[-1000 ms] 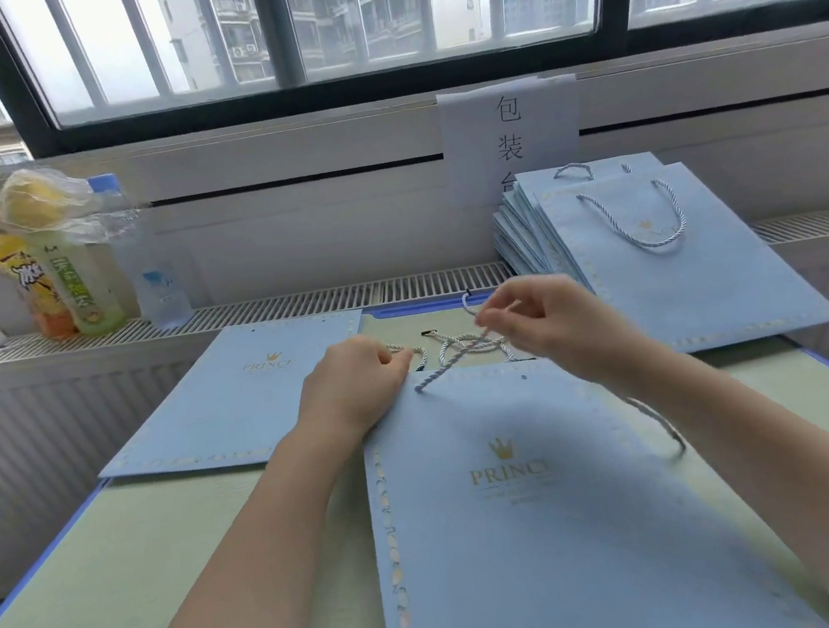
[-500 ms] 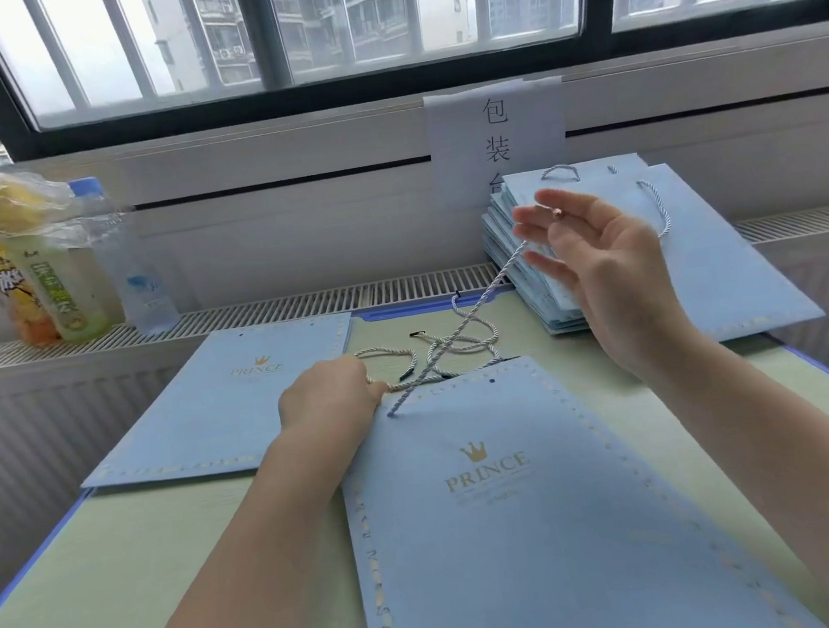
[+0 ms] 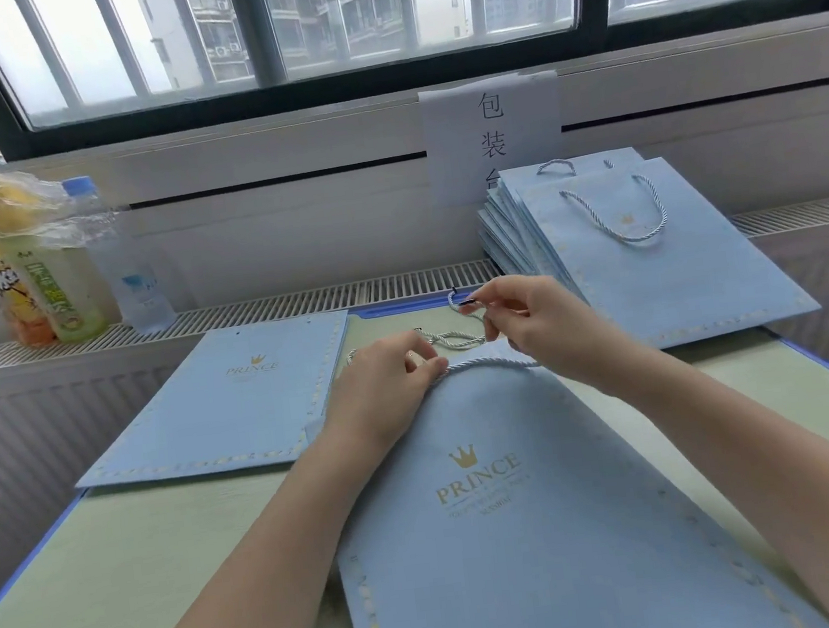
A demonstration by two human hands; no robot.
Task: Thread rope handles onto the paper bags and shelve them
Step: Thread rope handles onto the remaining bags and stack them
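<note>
A flat light-blue paper bag (image 3: 519, 524) with a gold crown and "PRINCE" lies in front of me on the table. A white twisted rope (image 3: 490, 364) arcs along its top edge between my hands. My left hand (image 3: 385, 389) presses on the bag's top left corner and pinches the rope there. Just above the top edge, my right hand (image 3: 533, 331) pinches the rope's black-tipped end between thumb and fingers. Loose ropes (image 3: 451, 340) lie just behind the bag.
Another flat blue bag (image 3: 226, 402) lies at the left. A stack of bags with rope handles (image 3: 642, 246) leans at the back right under a paper sign (image 3: 492, 134). Drink bottles (image 3: 51, 272) stand on the radiator ledge at the left.
My right hand has come down from its raised position near the stack to the bag's top edge, and the rope now lies in an arc along that edge instead of stretching diagonally upward.
</note>
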